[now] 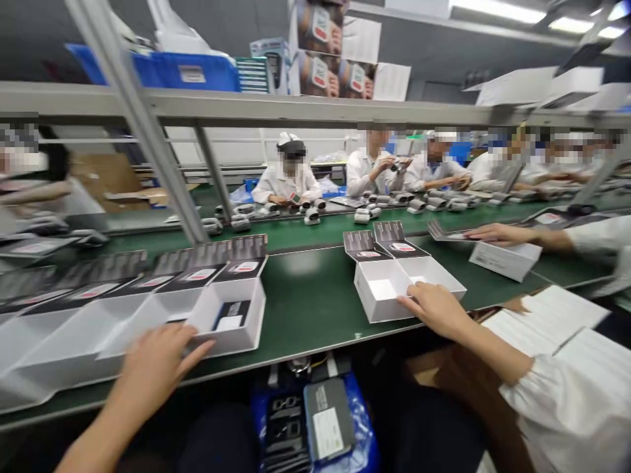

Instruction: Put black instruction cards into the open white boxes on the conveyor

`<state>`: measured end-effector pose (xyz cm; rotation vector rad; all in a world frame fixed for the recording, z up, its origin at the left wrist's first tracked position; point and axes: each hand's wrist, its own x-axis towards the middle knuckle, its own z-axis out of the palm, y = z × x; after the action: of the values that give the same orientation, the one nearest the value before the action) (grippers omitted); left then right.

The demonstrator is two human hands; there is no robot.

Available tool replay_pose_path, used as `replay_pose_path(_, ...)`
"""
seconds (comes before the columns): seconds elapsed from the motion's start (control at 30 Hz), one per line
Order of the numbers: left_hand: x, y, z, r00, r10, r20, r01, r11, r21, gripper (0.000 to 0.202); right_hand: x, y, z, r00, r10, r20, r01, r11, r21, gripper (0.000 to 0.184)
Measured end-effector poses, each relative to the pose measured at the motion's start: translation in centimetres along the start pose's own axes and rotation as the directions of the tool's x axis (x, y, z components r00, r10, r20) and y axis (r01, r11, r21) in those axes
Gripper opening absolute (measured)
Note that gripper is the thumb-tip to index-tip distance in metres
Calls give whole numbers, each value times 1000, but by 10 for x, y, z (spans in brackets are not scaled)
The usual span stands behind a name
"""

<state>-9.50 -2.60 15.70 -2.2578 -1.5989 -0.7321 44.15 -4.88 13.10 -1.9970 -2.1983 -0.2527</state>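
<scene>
My left hand (155, 368) reaches to the near side of an open white box (231, 315) with a small dark booklet inside, fingers stretched against its wall. It stands at the right end of a row of open white boxes (98, 328) with dark lids on the green belt (310, 295). My right hand (434, 307) rests with fingers spread on the front rim of a pair of open white boxes (394, 286) further right. Neither hand holds anything.
A stack of white leaflets (547, 322) lies on a brown carton at right. Another person's hand (497, 233) touches a closed white box (505, 259). Workers in white sit across a second belt with small devices (365, 213). A blue bag with dark items (310, 427) sits below.
</scene>
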Motion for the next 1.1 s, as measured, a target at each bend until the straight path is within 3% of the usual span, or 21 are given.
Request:
replay_pose_path(0.1, -11, 9, -11, 990, -19, 138, -18, 964, 265, 46, 5, -115, -7, 996, -68, -48, 70, 997, 24, 52)
replay_pose_path(0.17, -9, 16, -11, 983, -43, 180, -17, 948, 318, 41, 11, -182, -15, 993, -102, -66, 106, 992, 62, 53)
replay_pose_path(0.23, -7, 20, -11, 980, -38, 195, -23, 953, 302, 41, 16, -227, -21, 990, -124, -74, 131, 986, 107, 52)
replay_pose_path(0.3, -11, 20, -14, 992, -14, 123, -17, 968, 251, 40, 17, -246, -23, 985, -144, -97, 157, 977, 142, 49)
replay_pose_path(0.37, -26, 21, -14, 999, 13, -46, -4, 984, 177, 36, 6, -242, -20, 958, -189, -214, 227, 959, 169, 42)
replay_pose_path(0.43, -52, 31, -9, 974, 22, -227, -8, 998, 59, 29, -17, -224, -10, 877, -271, -396, 371, 907, 200, 31)
replay_pose_path(0.5, -85, 53, 7, 964, 37, -264, -65, 993, -98, 19, -47, -205, 9, 798, -368, -477, 519, 822, 235, 22)
replay_pose_path(0.53, -102, 68, 20, 976, 60, -208, -97, 980, -172, 18, -63, -198, 22, 792, -420, -443, 560, 789, 253, 20)
replay_pose_path(0.6, -135, 101, 49, 987, 149, 62, -127, 956, -264, 32, -90, -191, 54, 826, -501, -258, 559, 785, 266, 19)
replay_pose_path(0.63, -148, 117, 64, 959, 164, 231, -101, 959, -264, 45, -101, -191, 71, 843, -518, -148, 538, 804, 252, 25)
replay_pose_path(0.7, -168, 139, 88, 852, 148, 502, -43, 976, -215, 66, -117, -193, 100, 855, -519, -1, 509, 837, 202, 34)
replay_pose_path(0.77, -178, 148, 102, 782, 126, 611, -22, 984, -174, 71, -126, -196, 116, 839, -544, 24, 533, 829, 167, 26)
replay_pose_path(0.8, -181, 148, 105, 776, 133, 616, -32, 984, -173, 70, -128, -197, 119, 828, -561, 14, 553, 819, 154, 23)
replay_pose_path(0.9, -186, 141, 102, 822, 190, 537, -90, 974, -206, 63, -129, -197, 115, 811, -585, 3, 579, 804, 137, 24)
replay_pose_path(1.1, -186, 136, 79, 948, 203, 245, -134, 953, -272, 52, -114, -191, 96, 893, -433, 127, 375, 869, 324, 16)
